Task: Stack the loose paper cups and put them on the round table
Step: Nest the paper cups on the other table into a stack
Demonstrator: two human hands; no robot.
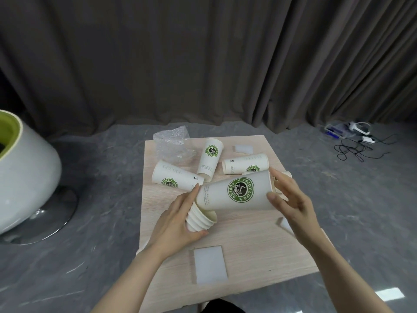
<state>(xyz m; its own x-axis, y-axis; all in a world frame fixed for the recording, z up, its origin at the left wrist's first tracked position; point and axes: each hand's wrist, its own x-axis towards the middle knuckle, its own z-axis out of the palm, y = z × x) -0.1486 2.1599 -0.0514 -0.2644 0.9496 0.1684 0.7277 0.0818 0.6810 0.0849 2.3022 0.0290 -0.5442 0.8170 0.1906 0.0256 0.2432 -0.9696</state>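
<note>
A staged indoor room, likely a studio or recording space, is suggested by heavy grey curtains (203, 59) drawn across the whole back wall from 10 to 2 o'clock. Grey marbled flooring (101, 177) is laid throughout, cables and small devices (356, 141) are left on it at 2 o'clock, and a white pod chair (22, 172) is seen at 9 o'clock.

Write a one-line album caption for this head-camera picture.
Left hand grips nested cups while right hand brings another paper cup to them.
</note>
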